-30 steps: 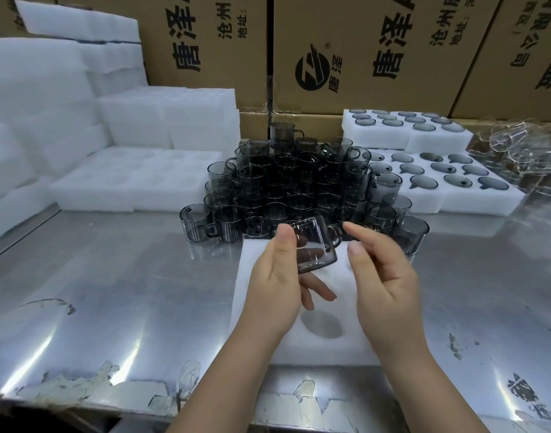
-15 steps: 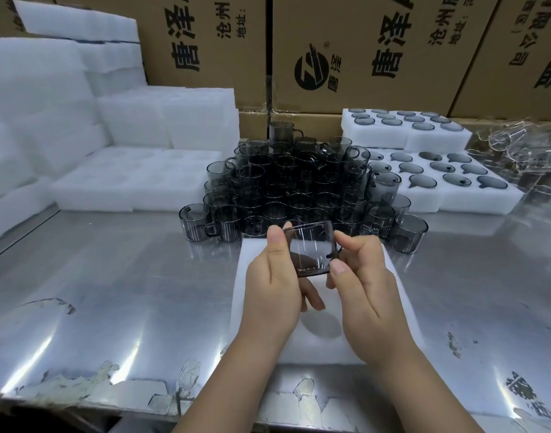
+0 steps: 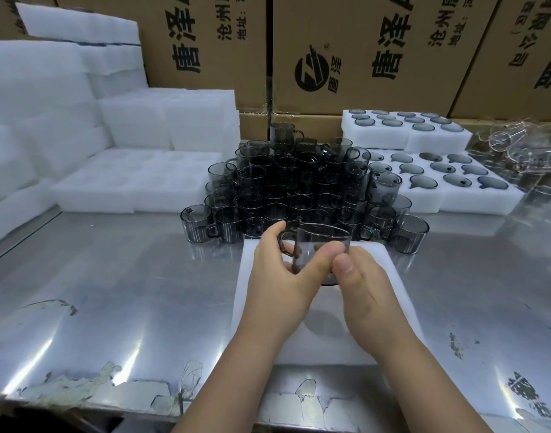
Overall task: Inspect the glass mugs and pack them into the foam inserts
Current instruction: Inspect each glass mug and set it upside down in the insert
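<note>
Both forearms reach in from the near edge of the steel table [image 3: 111, 276] and meet over a white foam insert [image 3: 392, 276] lying flat on it. The left hand [image 3: 277, 279] grasps a smoky glass mug [image 3: 322, 242], its forefinger arched over the handle on the mug's left side and its thumb laid across the near wall. The right hand [image 3: 367, 298] clasps the same mug from the right, thumb pressed to the glass just beside the left thumb's tip, its fingers hidden behind. The mug is upright above the insert's far half, just in front of the heap of mugs [image 3: 299, 189].
</note>
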